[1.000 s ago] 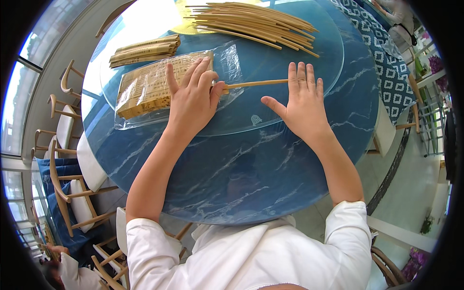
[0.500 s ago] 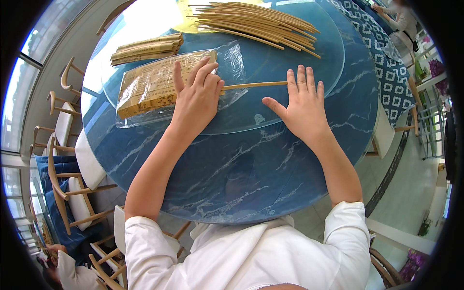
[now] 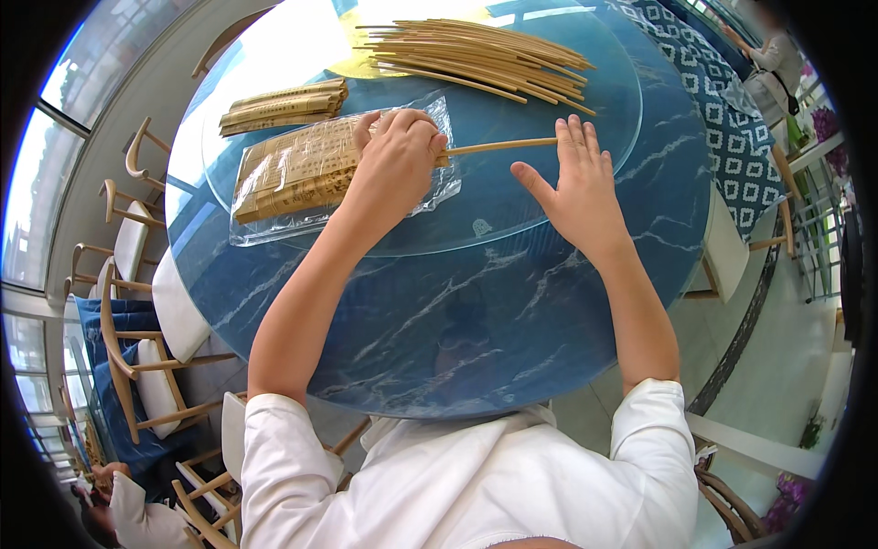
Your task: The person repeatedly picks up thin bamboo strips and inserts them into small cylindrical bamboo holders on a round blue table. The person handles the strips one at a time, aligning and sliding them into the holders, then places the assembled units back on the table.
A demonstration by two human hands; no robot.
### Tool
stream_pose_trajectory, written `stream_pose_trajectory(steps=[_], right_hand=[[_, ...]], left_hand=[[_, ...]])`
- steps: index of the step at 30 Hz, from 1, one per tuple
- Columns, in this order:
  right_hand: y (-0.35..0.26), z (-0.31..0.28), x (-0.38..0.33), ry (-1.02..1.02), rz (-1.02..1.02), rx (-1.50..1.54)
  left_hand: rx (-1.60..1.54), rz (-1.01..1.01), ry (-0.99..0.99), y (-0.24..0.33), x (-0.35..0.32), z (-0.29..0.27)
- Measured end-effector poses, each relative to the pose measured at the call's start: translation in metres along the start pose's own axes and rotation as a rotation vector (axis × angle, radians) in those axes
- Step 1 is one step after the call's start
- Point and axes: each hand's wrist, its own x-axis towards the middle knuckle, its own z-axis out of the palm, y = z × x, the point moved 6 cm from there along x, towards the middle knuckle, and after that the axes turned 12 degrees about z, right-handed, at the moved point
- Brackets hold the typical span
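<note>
Centrally, my left hand (image 3: 395,157) is curled, knuckles up, over the right end of a clear plastic packet (image 3: 320,174) of paper-sleeved chopsticks; the fingers are bunched together and pinch the near end of a single bare chopstick (image 3: 501,145). That chopstick is a slim, pale-tan stick, straight and unsleeved, lying almost level from the left hand at 9 o'clock toward my right hand (image 3: 578,188) at 3 o'clock. My right hand lies flat, palm down, fingers straight and close together with the thumb spread wide; its fingertips rest at the chopstick's far end, though I cannot tell whether they press on it. Both hands stay well apart, joined only by the stick.

The packet is flat and glossy, its contents tan and printed, and it lies slantwise on the round glass turntable (image 3: 512,210). At 11 o'clock from it sits a smaller stack of sleeved chopsticks (image 3: 285,105). At 12 o'clock, a loose pile of bare chopsticks (image 3: 476,53) fans across the turntable's far side, the same pale tan as the held one. Beneath everything is the round blue marbled table (image 3: 439,320). Wooden chairs (image 3: 137,274) with white cushions stand at 8 o'clock.
</note>
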Motion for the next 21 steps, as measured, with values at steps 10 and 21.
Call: stream_pose_trajectory(steps=[10,21], right_hand=[[0.0,0.001,0.001,-0.006,0.002,0.018],[-0.023,0.003,-0.017,0.126,-0.191,0.02]], left_hand=[[-0.05,-0.037,-0.011,0.02,0.019,0.025],[-0.08,-0.026,-0.014,0.032,0.024,0.024]])
